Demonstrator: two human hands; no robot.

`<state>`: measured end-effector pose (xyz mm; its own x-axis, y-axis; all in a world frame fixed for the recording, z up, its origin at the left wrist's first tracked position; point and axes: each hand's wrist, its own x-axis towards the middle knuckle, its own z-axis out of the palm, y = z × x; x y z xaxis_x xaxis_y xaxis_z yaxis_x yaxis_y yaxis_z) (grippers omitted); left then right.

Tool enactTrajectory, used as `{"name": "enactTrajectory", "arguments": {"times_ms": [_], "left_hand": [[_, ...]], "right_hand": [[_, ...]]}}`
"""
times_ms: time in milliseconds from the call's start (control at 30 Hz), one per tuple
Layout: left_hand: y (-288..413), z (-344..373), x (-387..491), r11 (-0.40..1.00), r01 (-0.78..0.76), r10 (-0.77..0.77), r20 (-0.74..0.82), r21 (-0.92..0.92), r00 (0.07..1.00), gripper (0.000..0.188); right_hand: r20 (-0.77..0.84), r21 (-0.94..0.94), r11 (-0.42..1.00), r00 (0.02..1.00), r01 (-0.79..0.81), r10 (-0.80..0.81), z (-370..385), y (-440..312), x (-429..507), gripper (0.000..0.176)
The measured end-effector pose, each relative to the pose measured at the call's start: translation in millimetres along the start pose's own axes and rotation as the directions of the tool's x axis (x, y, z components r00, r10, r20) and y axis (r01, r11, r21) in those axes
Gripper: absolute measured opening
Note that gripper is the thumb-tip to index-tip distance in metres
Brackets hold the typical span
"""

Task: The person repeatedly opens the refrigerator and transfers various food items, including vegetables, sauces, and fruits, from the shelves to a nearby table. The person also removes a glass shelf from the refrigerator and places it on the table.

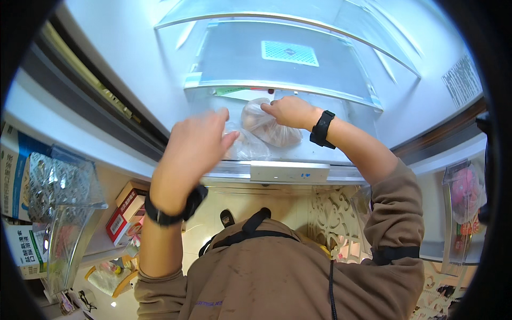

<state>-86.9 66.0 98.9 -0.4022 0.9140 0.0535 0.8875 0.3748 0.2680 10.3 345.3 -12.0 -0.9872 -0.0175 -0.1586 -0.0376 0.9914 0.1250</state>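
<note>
In front of me is an open refrigerator, with two translucent plastic bags low inside it. My right hand (pixel 294 112) reaches in from the right, its fingertips closed on the rear bag (pixel 276 130), which holds pale rounded contents. Blurred by motion, my left hand (pixel 198 142) is over the left side of the front bag (pixel 250 146). Its thumb and index finger are apart, with nothing visible between them. Part of the front bag is hidden behind that hand. What exactly the bags contain is unclear.
Above the bags is a glass shelf (pixel 240 60) bearing a patterned teal sticker (pixel 290 53), with another glass shelf (pixel 256 16) higher up. A front trim with a small panel (pixel 290 172) borders the compartment. Door bins stand on both sides, the left one (pixel 66 240) beside boxes and a patterned bag (pixel 58 184).
</note>
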Motion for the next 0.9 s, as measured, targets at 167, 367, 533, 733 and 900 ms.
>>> {"name": "enactTrajectory", "arguments": {"times_ms": [167, 367, 533, 733, 900], "left_hand": [[-17.9, 42.4, 92.3, 0.986, -0.066, -0.004, 0.424, 0.151, 0.906, 0.061], [-24.1, 83.8, 110.0, 0.866, -0.283, -0.085, 0.679, 0.412, 0.729, 0.133], [-23.3, 117.8, 107.8, 0.684, -0.704, 0.428, 0.675, 0.192, 0.601, 0.143], [-32.5, 149.1, 117.8, 0.639, -0.767, 0.545, 0.669, 0.058, 0.505, 0.063], [-44.1, 144.2, 126.3, 0.887, -0.456, 0.302, 0.658, 0.072, 0.690, 0.023]], "right_hand": [[0.145, 0.110, 0.993, 0.989, -0.050, 0.034, -13.2, 10.9, -31.5, 0.030], [0.264, 0.233, 0.954, 0.956, -0.190, 0.126, -16.1, 27.2, -67.9, 0.027], [0.256, 0.286, 0.925, 0.950, -0.250, 0.177, -5.5, 39.4, -91.4, 0.027], [0.295, 0.272, 0.913, 0.930, -0.303, 0.220, 2.0, 48.1, -104.7, 0.027], [0.265, 0.319, 0.910, 0.947, -0.265, 0.183, 5.2, 52.9, -104.0, 0.025]]}}
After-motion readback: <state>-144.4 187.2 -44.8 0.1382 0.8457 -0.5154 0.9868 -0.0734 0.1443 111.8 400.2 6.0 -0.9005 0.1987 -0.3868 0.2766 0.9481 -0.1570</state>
